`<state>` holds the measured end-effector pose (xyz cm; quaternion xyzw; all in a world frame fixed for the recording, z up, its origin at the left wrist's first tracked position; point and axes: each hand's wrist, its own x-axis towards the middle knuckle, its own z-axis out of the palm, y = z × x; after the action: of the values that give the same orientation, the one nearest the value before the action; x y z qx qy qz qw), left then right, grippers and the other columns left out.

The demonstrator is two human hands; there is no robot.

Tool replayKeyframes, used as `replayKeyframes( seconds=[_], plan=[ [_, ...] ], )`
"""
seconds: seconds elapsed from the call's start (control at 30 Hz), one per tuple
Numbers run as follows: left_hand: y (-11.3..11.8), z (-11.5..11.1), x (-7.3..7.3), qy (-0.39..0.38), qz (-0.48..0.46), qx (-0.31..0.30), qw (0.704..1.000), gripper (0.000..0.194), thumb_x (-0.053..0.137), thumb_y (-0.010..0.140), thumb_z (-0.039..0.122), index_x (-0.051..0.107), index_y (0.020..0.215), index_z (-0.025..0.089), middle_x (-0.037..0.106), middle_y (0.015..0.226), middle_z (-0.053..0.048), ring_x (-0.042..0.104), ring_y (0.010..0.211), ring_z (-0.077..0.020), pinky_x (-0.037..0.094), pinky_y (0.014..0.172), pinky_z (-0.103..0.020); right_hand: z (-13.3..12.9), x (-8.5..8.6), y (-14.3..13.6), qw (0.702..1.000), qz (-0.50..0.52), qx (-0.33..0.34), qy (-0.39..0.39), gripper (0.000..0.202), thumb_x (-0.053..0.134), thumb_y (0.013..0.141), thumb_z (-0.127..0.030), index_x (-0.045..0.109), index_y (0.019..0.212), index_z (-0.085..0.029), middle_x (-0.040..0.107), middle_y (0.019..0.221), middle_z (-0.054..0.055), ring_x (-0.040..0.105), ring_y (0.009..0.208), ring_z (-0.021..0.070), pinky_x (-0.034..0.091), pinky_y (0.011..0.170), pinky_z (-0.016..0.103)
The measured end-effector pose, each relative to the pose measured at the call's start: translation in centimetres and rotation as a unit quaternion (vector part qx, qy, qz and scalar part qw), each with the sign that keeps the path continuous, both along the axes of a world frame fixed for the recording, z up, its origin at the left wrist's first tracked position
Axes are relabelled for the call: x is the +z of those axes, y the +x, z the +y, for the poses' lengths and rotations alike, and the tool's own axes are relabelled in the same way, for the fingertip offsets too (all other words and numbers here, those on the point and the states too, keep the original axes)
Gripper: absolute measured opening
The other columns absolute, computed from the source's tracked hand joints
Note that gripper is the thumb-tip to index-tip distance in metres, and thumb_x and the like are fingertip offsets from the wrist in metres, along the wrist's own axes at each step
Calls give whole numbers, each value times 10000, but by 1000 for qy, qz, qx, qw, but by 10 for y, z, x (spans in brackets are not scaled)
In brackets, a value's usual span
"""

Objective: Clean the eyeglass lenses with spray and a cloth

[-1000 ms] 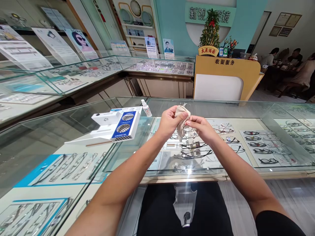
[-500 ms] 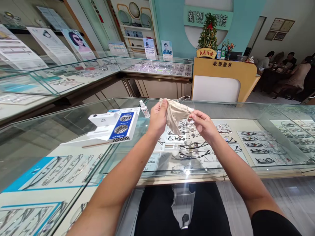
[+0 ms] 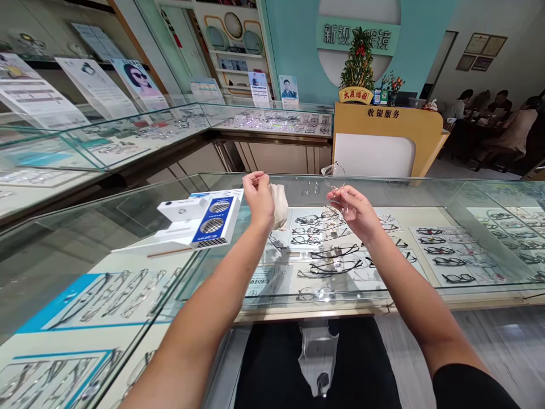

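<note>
My right hand [image 3: 352,209] pinches a pair of thin-rimmed eyeglasses [image 3: 334,176] and holds them up over the glass counter, lenses at the top. To the left, my left hand [image 3: 260,199] is closed with its fingertips drawn together. A cream cleaning cloth [image 3: 279,207] hangs from behind this hand on its right side; the hand hides part of the cloth. No spray bottle shows now, where the left hand covers that spot. A white and blue open box [image 3: 213,221] stands on the counter left of my left hand.
Below both hands is a glass display counter [image 3: 315,311] with rows of spectacle frames [image 3: 336,267] inside. More glass cases [image 3: 272,122] run along the back and left. A wooden cashier desk [image 3: 430,128] with plants stands ahead; people sit at the far right.
My hands have moved apart. The cloth has left the eyeglasses and gone left with my left hand, which now covers where the white spray bottle stood. The eyeglasses stay in my right hand.
</note>
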<state>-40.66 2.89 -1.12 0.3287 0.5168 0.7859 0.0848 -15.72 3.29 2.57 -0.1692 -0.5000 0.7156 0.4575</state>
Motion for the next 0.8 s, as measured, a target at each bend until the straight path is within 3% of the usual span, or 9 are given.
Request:
replayKeyframes(
  seconds=[0.1, 0.2, 0.37, 0.53, 0.67, 0.8],
  plan=[
    [7, -3, 3, -1, 17, 28, 999, 61, 601, 917, 215, 553, 882, 232, 579, 902, -12, 558, 890, -186, 457, 911, -324, 1, 1, 1, 1000, -8, -2, 7, 347, 938, 672, -486, 697, 760, -253, 757, 937, -4, 692, 993, 157, 515, 944, 285],
    [19, -12, 7, 13, 122, 16, 992, 98, 613, 882, 211, 552, 807, 227, 598, 851, -8, 561, 854, -187, 441, 868, -329, 2, 3, 2, 999, -28, -7, 21, 321, 905, 697, -471, 683, 750, -245, 737, 894, -2, 684, 961, 156, 507, 935, 287],
    [43, -28, 10, 96, 309, 12, 946, 125, 676, 805, 199, 572, 748, 239, 676, 835, -8, 597, 866, -211, 433, 926, -404, 5, 6, 9, 995, -71, 6, 64, 255, 863, 712, -431, 705, 720, -231, 696, 805, -7, 662, 879, 159, 491, 925, 310],
    [57, -39, 11, 102, 378, 15, 920, 121, 703, 835, 291, 624, 747, 268, 731, 839, -7, 628, 850, -233, 469, 938, -455, 9, 9, 16, 987, -126, 15, 98, 231, 809, 723, -422, 695, 700, -223, 681, 750, 0, 629, 822, 169, 458, 849, 323],
    [59, -41, 11, 114, 399, -15, 910, 261, 785, 840, 459, 615, 801, 264, 780, 975, -32, 674, 942, -253, 490, 950, -463, 9, 13, 19, 983, -139, 32, 113, 215, 793, 735, -401, 683, 682, -224, 674, 738, -1, 626, 799, 173, 453, 857, 337],
    [58, -38, 8, 130, 423, -63, 894, 622, 918, 685, 654, 629, 1074, 265, 782, 1189, -77, 687, 1099, -288, 488, 1008, -477, 8, 15, 22, 978, -147, 58, 133, 199, 779, 767, -366, 680, 673, -221, 670, 725, -5, 617, 787, 168, 450, 871, 341]
  ],
)
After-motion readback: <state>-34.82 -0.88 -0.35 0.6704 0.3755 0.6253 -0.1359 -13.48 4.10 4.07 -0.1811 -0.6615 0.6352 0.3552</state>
